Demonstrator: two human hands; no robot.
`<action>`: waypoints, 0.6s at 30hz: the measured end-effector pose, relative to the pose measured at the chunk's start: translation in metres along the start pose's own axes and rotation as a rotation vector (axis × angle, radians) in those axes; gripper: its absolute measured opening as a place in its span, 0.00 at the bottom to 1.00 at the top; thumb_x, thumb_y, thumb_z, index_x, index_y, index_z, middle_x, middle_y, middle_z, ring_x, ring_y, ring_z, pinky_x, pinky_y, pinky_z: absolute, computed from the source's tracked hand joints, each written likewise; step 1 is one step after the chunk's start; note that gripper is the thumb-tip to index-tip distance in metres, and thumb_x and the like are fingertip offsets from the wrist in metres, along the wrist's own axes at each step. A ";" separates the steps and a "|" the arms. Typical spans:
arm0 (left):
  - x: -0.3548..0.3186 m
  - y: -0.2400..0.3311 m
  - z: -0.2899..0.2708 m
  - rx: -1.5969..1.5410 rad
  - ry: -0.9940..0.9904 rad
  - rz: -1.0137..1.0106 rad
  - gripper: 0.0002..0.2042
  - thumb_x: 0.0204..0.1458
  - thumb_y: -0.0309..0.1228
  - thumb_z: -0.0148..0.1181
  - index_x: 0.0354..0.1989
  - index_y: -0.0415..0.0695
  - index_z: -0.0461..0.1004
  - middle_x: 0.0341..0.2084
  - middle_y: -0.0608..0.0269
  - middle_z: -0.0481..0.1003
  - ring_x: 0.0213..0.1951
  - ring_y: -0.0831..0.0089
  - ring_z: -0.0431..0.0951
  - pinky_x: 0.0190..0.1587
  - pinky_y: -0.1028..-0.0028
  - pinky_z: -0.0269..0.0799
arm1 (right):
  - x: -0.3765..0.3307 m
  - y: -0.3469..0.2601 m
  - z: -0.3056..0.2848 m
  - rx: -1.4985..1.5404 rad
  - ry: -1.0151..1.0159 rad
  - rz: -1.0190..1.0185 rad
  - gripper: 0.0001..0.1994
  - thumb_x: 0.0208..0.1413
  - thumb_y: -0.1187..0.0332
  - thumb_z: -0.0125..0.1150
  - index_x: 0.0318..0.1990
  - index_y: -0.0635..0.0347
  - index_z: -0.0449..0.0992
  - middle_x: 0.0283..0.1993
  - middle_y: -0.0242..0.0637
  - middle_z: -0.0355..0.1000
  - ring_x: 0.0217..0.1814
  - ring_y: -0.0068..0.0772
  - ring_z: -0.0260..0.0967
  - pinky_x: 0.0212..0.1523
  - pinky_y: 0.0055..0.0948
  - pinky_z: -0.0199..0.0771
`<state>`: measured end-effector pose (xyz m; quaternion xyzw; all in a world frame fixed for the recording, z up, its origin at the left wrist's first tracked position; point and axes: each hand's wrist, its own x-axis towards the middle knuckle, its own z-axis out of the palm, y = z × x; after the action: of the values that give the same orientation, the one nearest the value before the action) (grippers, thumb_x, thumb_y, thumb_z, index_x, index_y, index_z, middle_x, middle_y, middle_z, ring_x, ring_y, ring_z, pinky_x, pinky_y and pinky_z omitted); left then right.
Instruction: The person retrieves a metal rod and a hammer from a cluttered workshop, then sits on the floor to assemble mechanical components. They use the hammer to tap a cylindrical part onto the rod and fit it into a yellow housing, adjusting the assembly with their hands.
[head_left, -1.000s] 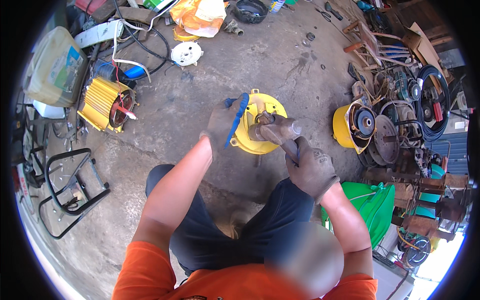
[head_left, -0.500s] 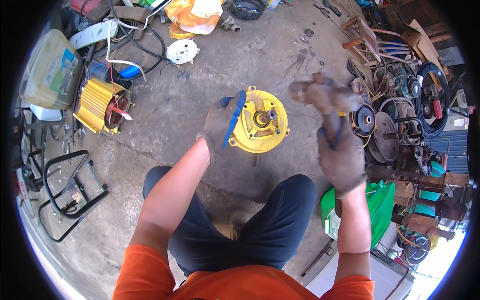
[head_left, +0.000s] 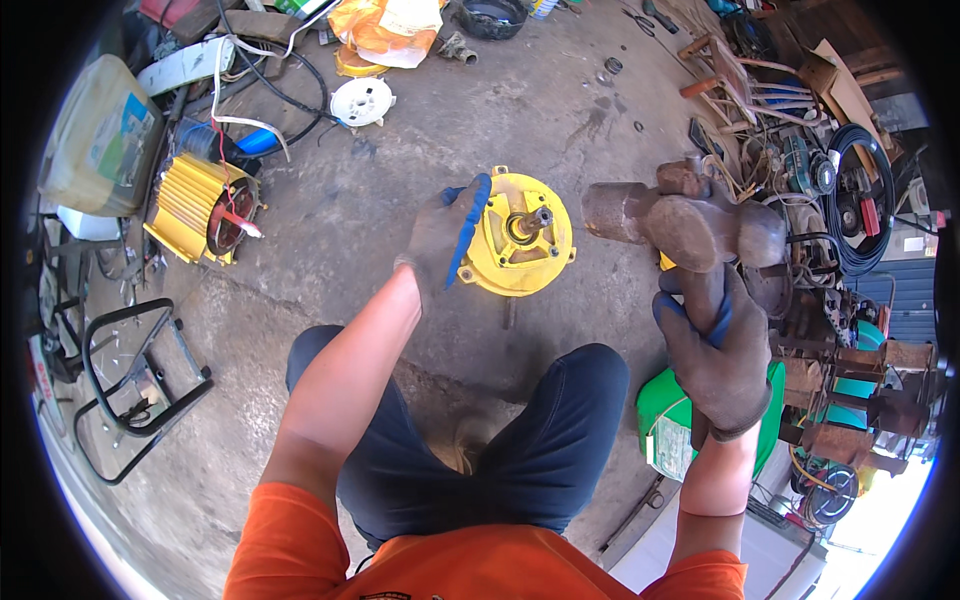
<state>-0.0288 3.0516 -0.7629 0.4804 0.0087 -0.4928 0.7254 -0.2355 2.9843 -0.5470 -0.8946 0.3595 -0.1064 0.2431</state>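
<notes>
My left hand (head_left: 447,232), in a grey and blue work glove, grips the left edge of a round yellow motor end cover (head_left: 545,268). A short toothed metal shaft (head_left: 538,219) sticks up through the cover's centre. What lies beneath the cover is mostly hidden, though a thin dark piece pokes out at its near side. To the right, my gloved right hand (head_left: 722,350) is closed round the handle of a heavy rusty hammer (head_left: 685,232). The hammer head is raised, apart from the cover, and looms large in the view.
A finned yellow motor housing (head_left: 188,208) with red wires lies at left, beyond a black tube frame (head_left: 135,428). A white round plastic cover (head_left: 361,102) rests farther off. By my right arm stands a green container (head_left: 660,405); metal parts and coiled black cable (head_left: 850,160) crowd the right.
My right hand and the hammer have moved up toward the camera and to the right. My left hand stays on the yellow cover, which has barely shifted.
</notes>
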 end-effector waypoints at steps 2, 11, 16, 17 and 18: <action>0.002 -0.001 0.000 0.020 0.009 0.010 0.22 0.60 0.44 0.60 0.49 0.34 0.72 0.39 0.61 0.77 0.37 0.77 0.77 0.41 0.75 0.75 | -0.002 -0.002 0.010 0.098 0.073 -0.072 0.13 0.51 0.73 0.63 0.44 0.66 0.74 0.34 0.48 0.76 0.35 0.39 0.75 0.40 0.34 0.73; 0.005 0.001 -0.001 0.137 -0.019 0.017 0.25 0.60 0.46 0.59 0.50 0.32 0.72 0.39 0.59 0.77 0.38 0.75 0.77 0.42 0.73 0.75 | 0.015 0.031 0.068 -0.257 -0.343 0.126 0.14 0.53 0.66 0.60 0.43 0.65 0.72 0.28 0.55 0.73 0.32 0.61 0.73 0.36 0.48 0.72; 0.003 -0.001 -0.005 0.099 0.009 0.013 0.25 0.60 0.46 0.59 0.51 0.32 0.71 0.40 0.58 0.77 0.40 0.75 0.78 0.43 0.74 0.76 | 0.002 0.027 0.029 -0.029 -0.111 0.164 0.11 0.50 0.70 0.63 0.40 0.65 0.73 0.27 0.45 0.74 0.29 0.43 0.75 0.35 0.37 0.73; -0.001 0.003 -0.003 0.106 0.017 0.009 0.25 0.60 0.46 0.59 0.51 0.32 0.71 0.40 0.58 0.77 0.40 0.75 0.78 0.43 0.74 0.76 | 0.002 0.022 0.024 -0.041 -0.045 0.179 0.11 0.51 0.70 0.63 0.40 0.66 0.74 0.27 0.46 0.75 0.29 0.43 0.75 0.35 0.37 0.72; -0.003 0.005 -0.002 0.115 0.026 0.005 0.25 0.60 0.46 0.59 0.51 0.32 0.71 0.40 0.58 0.77 0.39 0.75 0.78 0.43 0.75 0.76 | 0.004 0.019 0.020 -0.052 0.021 0.194 0.11 0.51 0.70 0.62 0.40 0.66 0.74 0.28 0.46 0.75 0.29 0.43 0.75 0.35 0.37 0.72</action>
<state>-0.0257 3.0552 -0.7595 0.5279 -0.0112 -0.4844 0.6975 -0.2363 2.9767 -0.5737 -0.8605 0.4494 -0.0826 0.2253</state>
